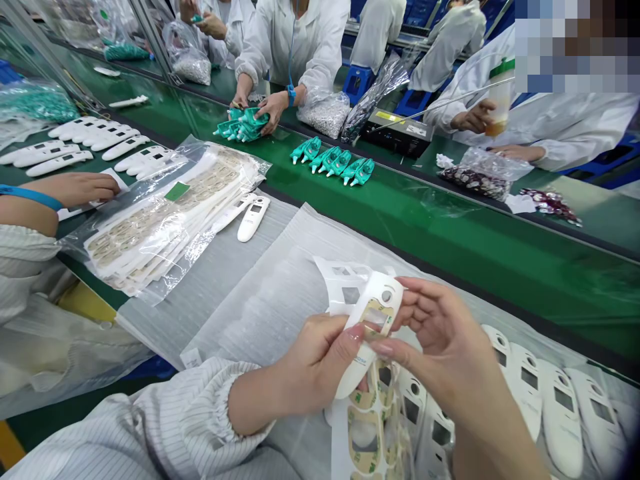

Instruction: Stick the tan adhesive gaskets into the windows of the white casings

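Green conveyor belt (450,250), two hands (315,363) (440,327), one white casing (384,298)

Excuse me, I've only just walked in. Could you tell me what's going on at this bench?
A person's left hand and right hand hold a white plastic oblong casing with a rectangular window. A white sheet with tan adhesive rings hangs below it. More white casings lie on clear film to the right. Across a green conveyor belt, a co-worker's hand rests on a bunch of teal plastic parts.
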### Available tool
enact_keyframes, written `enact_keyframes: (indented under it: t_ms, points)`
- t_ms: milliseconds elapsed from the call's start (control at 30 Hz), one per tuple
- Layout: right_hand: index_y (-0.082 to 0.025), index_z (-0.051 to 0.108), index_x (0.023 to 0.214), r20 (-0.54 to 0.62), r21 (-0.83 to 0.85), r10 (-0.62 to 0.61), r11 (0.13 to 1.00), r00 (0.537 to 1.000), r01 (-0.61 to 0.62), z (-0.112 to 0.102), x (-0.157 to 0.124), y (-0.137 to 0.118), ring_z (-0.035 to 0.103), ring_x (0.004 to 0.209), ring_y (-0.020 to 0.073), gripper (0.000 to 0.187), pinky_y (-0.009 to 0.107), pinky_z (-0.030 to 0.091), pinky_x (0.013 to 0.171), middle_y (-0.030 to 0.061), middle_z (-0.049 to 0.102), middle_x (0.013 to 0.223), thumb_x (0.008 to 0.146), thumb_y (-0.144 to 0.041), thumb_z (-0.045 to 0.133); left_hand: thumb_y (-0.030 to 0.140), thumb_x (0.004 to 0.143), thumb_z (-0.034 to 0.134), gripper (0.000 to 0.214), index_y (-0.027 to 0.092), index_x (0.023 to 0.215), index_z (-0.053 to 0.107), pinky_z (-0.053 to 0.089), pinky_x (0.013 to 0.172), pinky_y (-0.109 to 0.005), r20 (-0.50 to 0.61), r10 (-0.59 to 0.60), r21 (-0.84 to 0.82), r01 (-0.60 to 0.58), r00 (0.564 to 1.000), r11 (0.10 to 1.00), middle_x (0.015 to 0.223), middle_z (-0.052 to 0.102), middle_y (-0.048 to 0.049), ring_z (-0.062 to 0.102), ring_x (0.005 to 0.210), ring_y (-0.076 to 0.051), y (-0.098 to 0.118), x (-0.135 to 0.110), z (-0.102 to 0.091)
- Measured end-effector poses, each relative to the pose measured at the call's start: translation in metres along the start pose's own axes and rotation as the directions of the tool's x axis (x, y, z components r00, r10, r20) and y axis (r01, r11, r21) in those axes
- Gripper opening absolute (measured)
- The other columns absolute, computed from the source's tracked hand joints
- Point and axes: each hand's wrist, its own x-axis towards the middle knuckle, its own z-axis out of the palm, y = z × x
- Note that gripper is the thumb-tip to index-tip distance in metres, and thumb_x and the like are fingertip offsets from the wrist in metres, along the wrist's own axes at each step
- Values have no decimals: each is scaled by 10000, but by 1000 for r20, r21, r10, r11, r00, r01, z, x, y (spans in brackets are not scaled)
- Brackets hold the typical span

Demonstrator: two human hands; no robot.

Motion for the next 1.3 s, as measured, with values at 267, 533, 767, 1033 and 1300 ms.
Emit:
enact_keyframes:
  t_ms: [267, 533, 767, 1033, 1300]
  points:
    - [-236, 598, 962, 123, 209, 153, 962, 981, -176, 1, 4, -1, 622, 665, 135, 253, 257, 526, 600, 5, 672, 765, 784, -306, 762, 494, 982, 363, 505, 119, 767, 623, 418, 472, -205, 47, 15, 49, -17, 999, 999, 561, 603, -43, 554, 494, -119, 0, 0, 1]
    - [-199, 637, 901, 143, 328, 193, 916, 971, -230, -3, 9, 5, 593, 550, 86, 251, 192, 512, 535, -21, 655, 649, 794, -402, 740, 574, 934, 439, 509, 133, 1002, 685, 437, 450, -190, 29, -162, -107, 164, 986, 981, 581, 625, -24, 571, 485, -115, -7, -1, 1]
    - [-171, 638, 872, 124, 253, 228, 934, 966, -253, 7, 9, 4, 564, 543, 79, 277, 164, 452, 481, -14, 647, 648, 765, -394, 763, 610, 892, 478, 564, 101, 868, 721, 391, 433, -202, -41, -158, -45, 157, 987, 987, 550, 604, -25, 528, 466, -116, -6, 8, 1]
    - [-187, 623, 1030, 157, 263, 207, 934, 966, -243, 3, 11, 11, 578, 592, 116, 379, 235, 496, 607, -18, 620, 641, 854, -523, 615, 537, 935, 445, 522, 105, 828, 719, 438, 565, -231, -226, -11, 102, 35, 974, 994, 722, 699, -61, 592, 623, -145, -15, 16, -2]
    - [-186, 593, 741, 94, 201, 188, 958, 978, -204, 11, 6, 4, 589, 542, 124, 332, 234, 495, 554, -5, 619, 570, 794, -497, 695, 362, 906, 548, 313, 123, 980, 736, 514, 772, -339, -353, 300, 418, -138, 886, 898, 965, 758, -117, 689, 871, -248, -10, 18, -6]
